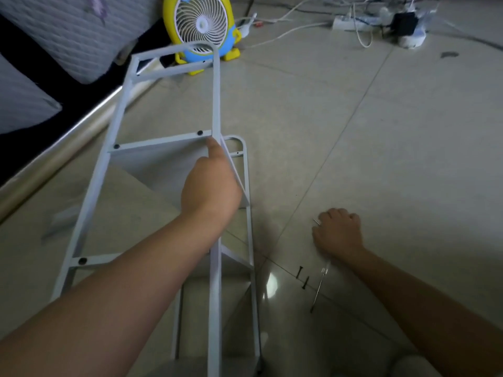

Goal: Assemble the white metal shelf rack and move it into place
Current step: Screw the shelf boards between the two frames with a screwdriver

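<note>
Shelf rack [216, 99], white metal, lies on its side on the tiled floor [381, 137], its near end running out under the view. Two black screws [300, 272] and a screwdriver [321, 284] lie just right of it. Right hand [339, 232] is knuckles-up on the tile, fingers curled; a metal sliver shows at the thumb side, grip cannot be told. Left hand [211, 186] wraps the upper upright, thumb pressed at a shelf joint. Probably light, stiff, smooth-painted; the frame may twist until fully screwed. Best held on uprights beside crossbars. Bed edge [68, 148] close on the left; fan [202, 25] just past the far end, cables [299, 25] beyond. Open tile to the right.
</note>
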{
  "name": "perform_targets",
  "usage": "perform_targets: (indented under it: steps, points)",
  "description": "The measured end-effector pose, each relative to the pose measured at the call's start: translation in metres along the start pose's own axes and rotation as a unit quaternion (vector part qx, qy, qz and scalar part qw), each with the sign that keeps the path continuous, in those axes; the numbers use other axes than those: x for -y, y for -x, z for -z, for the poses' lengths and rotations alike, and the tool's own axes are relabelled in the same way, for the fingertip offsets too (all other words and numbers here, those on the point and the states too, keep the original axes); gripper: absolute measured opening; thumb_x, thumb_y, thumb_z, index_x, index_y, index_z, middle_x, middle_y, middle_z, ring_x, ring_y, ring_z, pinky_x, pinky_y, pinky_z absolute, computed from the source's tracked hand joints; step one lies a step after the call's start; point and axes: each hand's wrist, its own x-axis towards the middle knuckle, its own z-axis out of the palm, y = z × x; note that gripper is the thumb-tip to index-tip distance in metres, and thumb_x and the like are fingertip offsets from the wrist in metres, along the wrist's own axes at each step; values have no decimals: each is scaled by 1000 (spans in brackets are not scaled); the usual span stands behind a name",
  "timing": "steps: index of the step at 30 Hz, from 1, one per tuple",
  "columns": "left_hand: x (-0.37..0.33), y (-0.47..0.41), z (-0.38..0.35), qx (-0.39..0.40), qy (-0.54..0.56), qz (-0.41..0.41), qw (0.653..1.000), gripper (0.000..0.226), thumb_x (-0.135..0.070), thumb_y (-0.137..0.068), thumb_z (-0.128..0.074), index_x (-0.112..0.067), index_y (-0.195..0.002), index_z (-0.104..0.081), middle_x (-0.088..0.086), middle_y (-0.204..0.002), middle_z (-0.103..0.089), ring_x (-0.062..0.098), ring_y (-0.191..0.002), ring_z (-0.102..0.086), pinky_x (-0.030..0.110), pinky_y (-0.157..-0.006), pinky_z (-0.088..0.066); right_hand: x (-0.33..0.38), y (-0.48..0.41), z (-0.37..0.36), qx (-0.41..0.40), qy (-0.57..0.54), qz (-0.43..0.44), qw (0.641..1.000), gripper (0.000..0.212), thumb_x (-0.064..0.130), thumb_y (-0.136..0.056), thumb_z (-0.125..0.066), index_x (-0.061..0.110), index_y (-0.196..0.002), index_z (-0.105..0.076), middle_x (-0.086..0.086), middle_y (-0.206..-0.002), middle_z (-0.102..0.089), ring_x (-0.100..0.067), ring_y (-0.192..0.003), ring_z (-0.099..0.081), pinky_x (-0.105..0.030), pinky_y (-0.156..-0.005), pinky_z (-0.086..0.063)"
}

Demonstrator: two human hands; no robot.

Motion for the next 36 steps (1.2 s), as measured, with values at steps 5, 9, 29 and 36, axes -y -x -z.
perform_targets:
  steps: [5, 9, 29, 36]
  points:
    - [6, 2, 8, 44, -51, -35, 997, 66, -12, -98, -40, -10, -148, 3, 18, -124, -48, 30, -111, -51, 34, -83, -43, 35, -29, 53, -35, -9, 131, 991, 41, 34, -98, -34, 15, -131, -46, -6, -134, -47, -24, -124, -40, -34, -100, -28]
    - [40, 8, 37, 65, -28, -76, 995, 64, -22, -98, -41, -14, -149, -3, 17, -128, -48, 30, -114, -50, 38, -92, -43, 64, -36, 86, -32, 14, 227, 973, 47, 28, -93, -43, 18, -139, -35, -3, -143, -38, -21, -131, -33, -32, -107, -24]
    - [190, -20, 66, -44, -186, 72, 979, 70, -15, -91, -49, -11, -148, -8, 20, -141, -30, 35, -123, -37, 41, -98, -34, 143, -43, 48, -169, 157, 427, 874, 88, 15, -24, -90, 6, -109, -68, -4, -59, -60, -22, -48, -58, -27, -46, -47]
    - [228, -20, 39, -23, -182, 118, 976, 44, -30, -89, -53, -11, -128, -46, 19, -137, -32, 37, -126, -31, 41, -103, -31, 159, -42, 67, -157, 182, 503, 830, 48, 28, -31, -90, 18, -75, -72, 0, -59, -60, -24, -53, -58, -25, -48, -44]
